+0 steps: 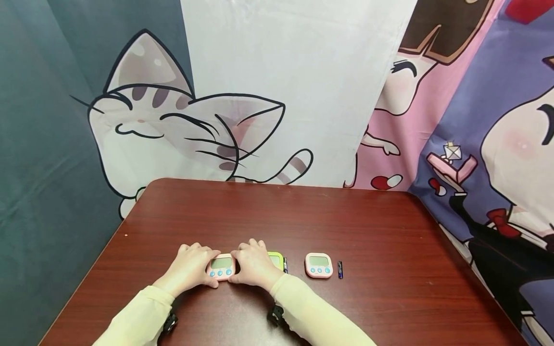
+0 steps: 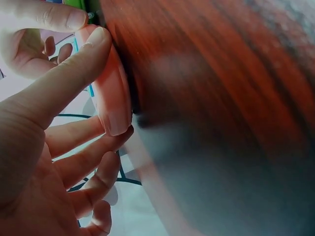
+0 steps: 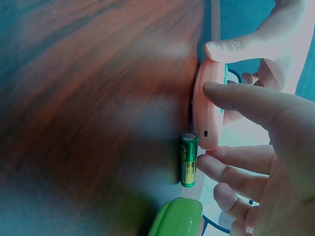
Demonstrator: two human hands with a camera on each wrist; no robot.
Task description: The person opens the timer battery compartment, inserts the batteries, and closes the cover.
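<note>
Left forearm [image 1: 138, 315] and right forearm [image 1: 322, 312], both sleeved in pale yellow, extend forward and converge. Left hand [image 1: 192, 268] and right hand [image 1: 255, 264], both bare, face each other just apart, each holding a pinch. Left thumb [image 2: 69, 73] and right thumb [image 3: 248, 101] lie on the side nearer the body, opposing the forefingers on the far side. The left ring finger [image 2: 96, 184] and little finger [image 2: 100, 219] (clearest in the left wrist view) bend loosely.
</note>
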